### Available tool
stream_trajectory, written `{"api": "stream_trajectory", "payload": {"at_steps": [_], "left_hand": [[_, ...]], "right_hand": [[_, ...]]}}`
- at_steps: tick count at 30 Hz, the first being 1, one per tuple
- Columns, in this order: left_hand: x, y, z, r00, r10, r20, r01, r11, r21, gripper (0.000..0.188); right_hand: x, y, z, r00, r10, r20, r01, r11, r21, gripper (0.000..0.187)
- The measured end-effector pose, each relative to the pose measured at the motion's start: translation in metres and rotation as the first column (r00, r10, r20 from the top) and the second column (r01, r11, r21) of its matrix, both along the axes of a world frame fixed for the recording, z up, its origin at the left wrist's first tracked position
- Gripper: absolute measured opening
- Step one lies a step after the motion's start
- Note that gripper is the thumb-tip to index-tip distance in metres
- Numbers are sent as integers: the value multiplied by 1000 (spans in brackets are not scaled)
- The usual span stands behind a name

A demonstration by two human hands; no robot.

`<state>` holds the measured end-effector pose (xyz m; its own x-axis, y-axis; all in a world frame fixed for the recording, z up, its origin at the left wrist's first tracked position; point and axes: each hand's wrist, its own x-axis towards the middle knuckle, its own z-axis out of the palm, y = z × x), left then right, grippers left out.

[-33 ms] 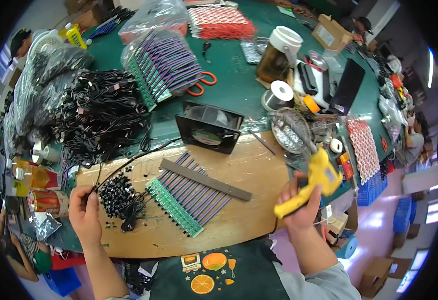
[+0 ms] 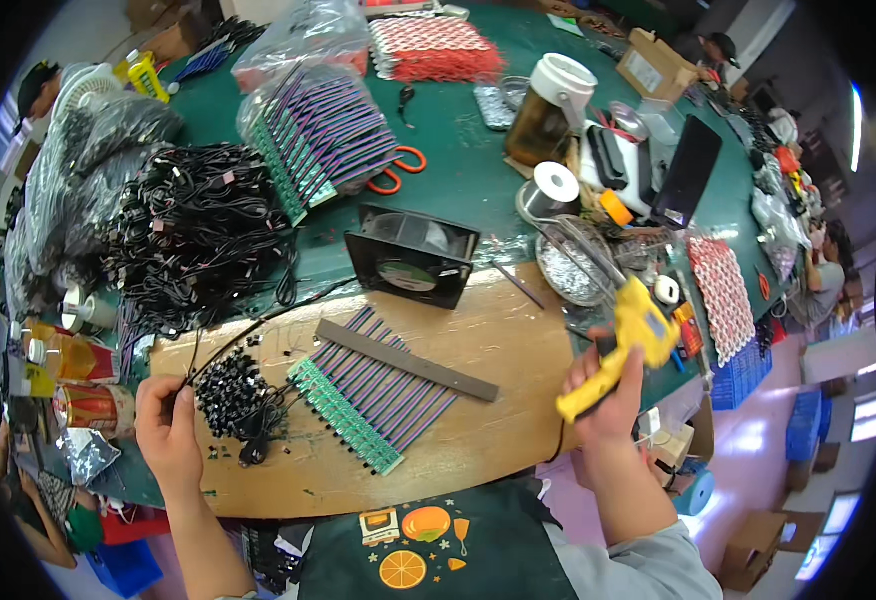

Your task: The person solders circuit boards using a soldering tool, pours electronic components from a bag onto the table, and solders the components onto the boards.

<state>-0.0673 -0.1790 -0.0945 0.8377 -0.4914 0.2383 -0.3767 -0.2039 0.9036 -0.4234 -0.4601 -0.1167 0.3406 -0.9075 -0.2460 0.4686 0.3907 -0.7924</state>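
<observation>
My right hand (image 2: 606, 398) is wrapped round the grip of a yellow pistol-shaped soldering gun (image 2: 646, 325), held above the board's right edge. A dark cord hangs below that hand. My left hand (image 2: 170, 430) is closed at the thumb and fingertips, beside a heap of small black parts (image 2: 230, 395); whatever it pinches is too small to make out. A thin black cable reaches its fingertips. Between the hands lies a row of green circuit boards (image 2: 343, 415) with purple-and-green wires (image 2: 413, 400) fanned out. A flat grey metal bar (image 2: 408, 362) rests across the wires.
A black box fan (image 2: 413, 257) stands behind the wooden board (image 2: 498, 440). Tangled black cables (image 2: 193, 230) and bagged wired boards (image 2: 328, 130) sit at the back left. Back right are a solder spool (image 2: 556, 185), a lidded jug (image 2: 548, 110) and a foil-covered dish (image 2: 570, 268).
The soldering gun has tilted and shifted slightly in my right hand's grip, uncovering more of the foil-covered dish. My left hand stays nearly still, and the whole view has shifted a little.
</observation>
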Motion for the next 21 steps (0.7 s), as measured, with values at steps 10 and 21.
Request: {"api": "stream_trajectory", "payload": {"at_steps": [10, 21], "left_hand": [[-28, 10, 2, 900, -87, 427, -35, 962, 271, 9], [-50, 36, -27, 799, -188, 571, -32, 935, 352, 14]], "right_hand": [[-8, -56, -4, 875, -44, -482, 83, 995, 60, 47], [-65, -127, 90, 449, -343, -825, -104, 897, -429, 43]]}}
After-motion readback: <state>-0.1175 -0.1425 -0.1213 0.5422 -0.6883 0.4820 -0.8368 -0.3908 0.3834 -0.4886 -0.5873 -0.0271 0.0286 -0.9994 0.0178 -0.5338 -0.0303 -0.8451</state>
